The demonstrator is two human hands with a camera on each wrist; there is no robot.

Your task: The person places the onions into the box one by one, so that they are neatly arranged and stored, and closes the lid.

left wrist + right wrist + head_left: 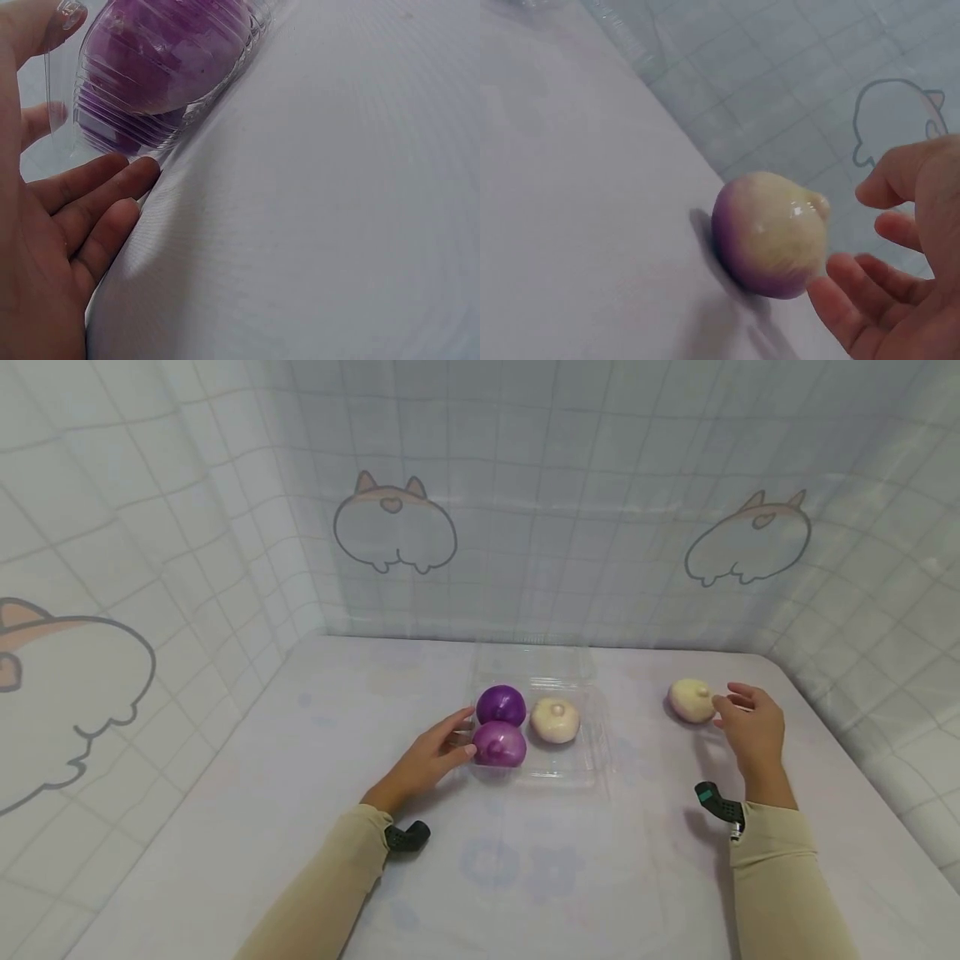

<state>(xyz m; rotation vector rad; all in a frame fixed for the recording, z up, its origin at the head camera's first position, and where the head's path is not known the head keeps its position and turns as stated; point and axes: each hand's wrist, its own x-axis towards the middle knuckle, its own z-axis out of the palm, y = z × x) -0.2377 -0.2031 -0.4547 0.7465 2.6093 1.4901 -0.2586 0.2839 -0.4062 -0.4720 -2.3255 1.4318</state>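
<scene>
A clear plastic container (558, 768) with its lid raised at the back holds a dark purple onion (501, 705), a lighter purple onion (501, 745) and a cream-coloured turnip (555, 721). My left hand (433, 756) touches the container's left side. Its thumb lies at the rim, and the other fingers (105, 232) lie relaxed along the ribbed wall. Outside the container, to the right, a cream-and-purple turnip (769, 236) rests on the table. Beside it is my right hand (752, 727), fingers loosely bent and spread, with nothing in its grasp.
The open transparent lid (534, 662) lies towards the table's back edge. A pale cloth covers the table (525, 860). Grid-patterned curtains (562, 527) rise behind it and at both sides. Dark wrist mounts (408, 837) sit at both cuffs.
</scene>
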